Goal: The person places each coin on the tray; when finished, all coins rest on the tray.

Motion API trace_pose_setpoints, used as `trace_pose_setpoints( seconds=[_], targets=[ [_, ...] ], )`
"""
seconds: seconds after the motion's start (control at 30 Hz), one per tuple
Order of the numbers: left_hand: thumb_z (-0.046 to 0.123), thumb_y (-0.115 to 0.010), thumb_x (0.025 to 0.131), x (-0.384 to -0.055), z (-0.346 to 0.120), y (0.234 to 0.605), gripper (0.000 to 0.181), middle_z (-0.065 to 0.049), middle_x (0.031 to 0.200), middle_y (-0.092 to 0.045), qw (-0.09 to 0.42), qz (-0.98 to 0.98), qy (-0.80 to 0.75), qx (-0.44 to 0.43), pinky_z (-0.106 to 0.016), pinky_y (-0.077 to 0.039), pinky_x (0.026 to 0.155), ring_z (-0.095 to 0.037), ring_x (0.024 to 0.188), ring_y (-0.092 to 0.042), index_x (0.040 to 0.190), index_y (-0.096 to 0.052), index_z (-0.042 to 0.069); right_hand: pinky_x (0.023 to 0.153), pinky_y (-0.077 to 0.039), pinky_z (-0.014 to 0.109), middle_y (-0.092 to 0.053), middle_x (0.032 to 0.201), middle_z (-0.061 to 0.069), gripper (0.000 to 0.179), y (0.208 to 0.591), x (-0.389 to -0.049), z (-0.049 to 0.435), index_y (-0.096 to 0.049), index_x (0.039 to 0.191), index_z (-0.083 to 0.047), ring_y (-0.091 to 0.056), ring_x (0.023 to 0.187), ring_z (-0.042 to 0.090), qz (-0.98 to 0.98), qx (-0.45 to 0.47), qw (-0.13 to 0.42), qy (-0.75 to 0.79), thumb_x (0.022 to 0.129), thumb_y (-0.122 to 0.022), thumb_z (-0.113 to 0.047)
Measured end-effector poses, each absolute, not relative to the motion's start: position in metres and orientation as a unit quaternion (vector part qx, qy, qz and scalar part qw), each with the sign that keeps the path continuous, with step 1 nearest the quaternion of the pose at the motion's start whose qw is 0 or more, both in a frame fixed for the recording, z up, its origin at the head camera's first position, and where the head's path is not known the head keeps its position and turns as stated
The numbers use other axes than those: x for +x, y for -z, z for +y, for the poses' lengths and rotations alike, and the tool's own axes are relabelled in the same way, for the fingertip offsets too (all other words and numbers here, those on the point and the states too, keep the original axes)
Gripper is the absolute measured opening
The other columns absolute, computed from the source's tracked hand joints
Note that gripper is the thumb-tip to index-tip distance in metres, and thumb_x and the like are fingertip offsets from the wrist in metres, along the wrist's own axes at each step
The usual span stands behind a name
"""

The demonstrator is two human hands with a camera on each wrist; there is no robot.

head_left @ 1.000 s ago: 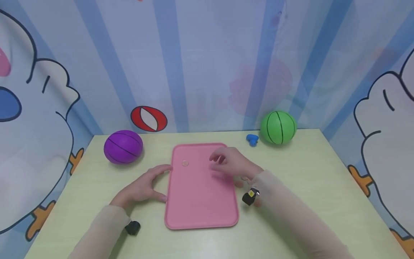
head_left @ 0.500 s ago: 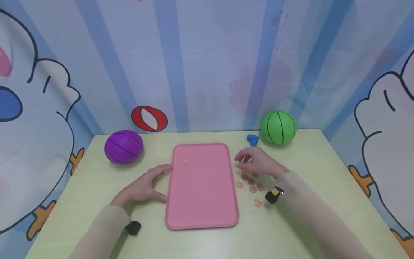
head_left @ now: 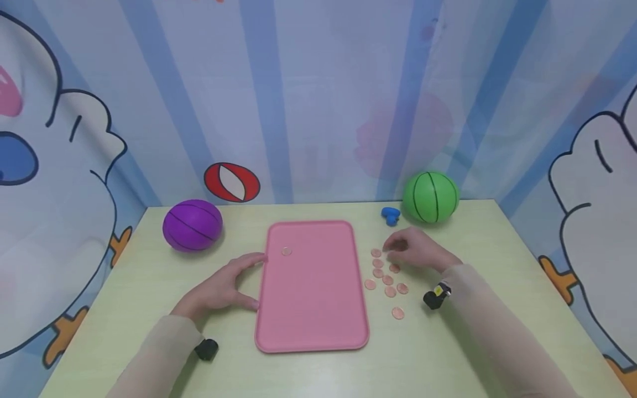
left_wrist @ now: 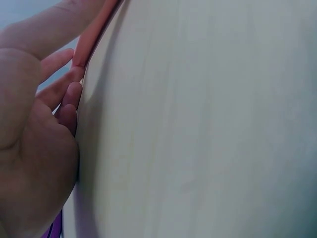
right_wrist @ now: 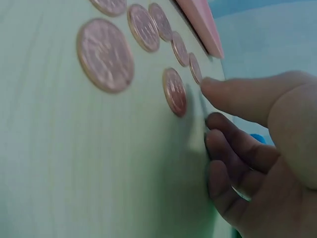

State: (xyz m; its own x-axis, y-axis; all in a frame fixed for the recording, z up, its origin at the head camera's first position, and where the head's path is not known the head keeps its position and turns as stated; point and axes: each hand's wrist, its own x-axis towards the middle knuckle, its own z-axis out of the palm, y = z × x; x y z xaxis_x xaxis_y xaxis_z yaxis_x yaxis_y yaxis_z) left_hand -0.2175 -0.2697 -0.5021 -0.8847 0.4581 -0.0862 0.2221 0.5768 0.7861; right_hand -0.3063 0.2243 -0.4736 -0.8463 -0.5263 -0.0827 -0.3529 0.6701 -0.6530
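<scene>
A pink rectangular tray (head_left: 312, 287) lies on the table, and one small round coin (head_left: 286, 251) rests in its upper left part. My left hand (head_left: 224, 284) touches the tray's left edge with fingertips and thumb spread apart. In the left wrist view its fingers (left_wrist: 73, 93) reach the pink rim. Right of the tray lie several copper-coloured coins (head_left: 387, 280), flat and loosely scattered. My right hand (head_left: 415, 250) is low at the upper right of them, fingers bent loosely. The right wrist view shows a gap between thumb and fingers, with a coin (right_wrist: 175, 91) just beside them.
A purple ball (head_left: 192, 225) sits at the back left of the table. At the back right are a green ball (head_left: 431, 197) and a small blue object (head_left: 391, 216). Behind the table hangs a striped cartoon curtain (head_left: 318, 99).
My right hand has moved right from over the tray to beside the coins, uncovering them. The left hand has stayed at the tray's edge, and the coin in the tray has not moved.
</scene>
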Motion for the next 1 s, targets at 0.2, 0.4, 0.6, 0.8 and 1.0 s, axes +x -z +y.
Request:
trace_pose_setpoints(
  seconds=[0.2, 0.4, 0.6, 0.8, 1.0],
  targets=[
    [0.041, -0.099, 0.067, -0.218, -0.268, 0.501, 0.115, 0.0, 0.171, -0.032, 0.144, 0.877, -0.417, 0.192, -0.069, -0.015, 0.126, -0.035, 0.159, -0.022, 0.163, -0.039, 0.028, 0.104, -0.053, 0.048, -0.075, 0.112, 0.003, 0.02, 0.471, -0.305, 0.235, -0.079, 0.107, -0.013, -0.066, 0.109, 0.025, 0.898, -0.249, 0.164, 0.324, 0.088, -0.085, -0.016],
    [0.041, -0.099, 0.067, -0.217, -0.268, 0.5, 0.114, -0.001, 0.171, -0.032, 0.145, 0.878, -0.415, 0.191, -0.068, -0.015, 0.126, -0.035, 0.159, -0.022, 0.163, -0.04, 0.027, 0.11, -0.047, 0.05, -0.071, 0.118, 0.001, 0.022, 0.472, -0.305, 0.239, -0.08, 0.105, -0.021, -0.062, 0.116, 0.026, 0.895, -0.245, 0.188, 0.322, 0.085, -0.088, -0.02],
    [0.041, -0.099, 0.066, -0.218, -0.269, 0.5, 0.114, -0.001, 0.17, -0.033, 0.144, 0.877, -0.416, 0.191, -0.068, -0.015, 0.126, -0.035, 0.159, -0.023, 0.163, -0.04, 0.028, 0.108, -0.047, 0.049, -0.07, 0.115, 0.0, 0.015, 0.473, -0.304, 0.239, -0.08, 0.099, -0.022, -0.061, 0.113, 0.024, 0.894, -0.252, 0.185, 0.322, 0.087, -0.086, -0.017],
    [0.04, -0.099, 0.067, -0.219, -0.269, 0.503, 0.113, 0.0, 0.17, -0.033, 0.143, 0.878, -0.414, 0.194, -0.068, -0.015, 0.127, -0.034, 0.159, -0.023, 0.163, -0.04, 0.028, 0.109, -0.046, 0.049, -0.069, 0.115, 0.0, 0.011, 0.474, -0.304, 0.241, -0.08, 0.1, -0.024, -0.061, 0.115, 0.024, 0.896, -0.254, 0.182, 0.315, 0.091, -0.083, -0.019],
    [0.039, -0.099, 0.067, -0.218, -0.268, 0.503, 0.113, -0.001, 0.17, -0.033, 0.145, 0.876, -0.418, 0.194, -0.068, -0.015, 0.126, -0.035, 0.159, -0.023, 0.163, -0.04, 0.027, 0.111, -0.046, 0.051, -0.068, 0.117, 0.0, 0.011, 0.474, -0.303, 0.241, -0.078, 0.102, -0.025, -0.06, 0.116, 0.025, 0.898, -0.262, 0.179, 0.304, 0.093, -0.081, -0.021]
  ],
)
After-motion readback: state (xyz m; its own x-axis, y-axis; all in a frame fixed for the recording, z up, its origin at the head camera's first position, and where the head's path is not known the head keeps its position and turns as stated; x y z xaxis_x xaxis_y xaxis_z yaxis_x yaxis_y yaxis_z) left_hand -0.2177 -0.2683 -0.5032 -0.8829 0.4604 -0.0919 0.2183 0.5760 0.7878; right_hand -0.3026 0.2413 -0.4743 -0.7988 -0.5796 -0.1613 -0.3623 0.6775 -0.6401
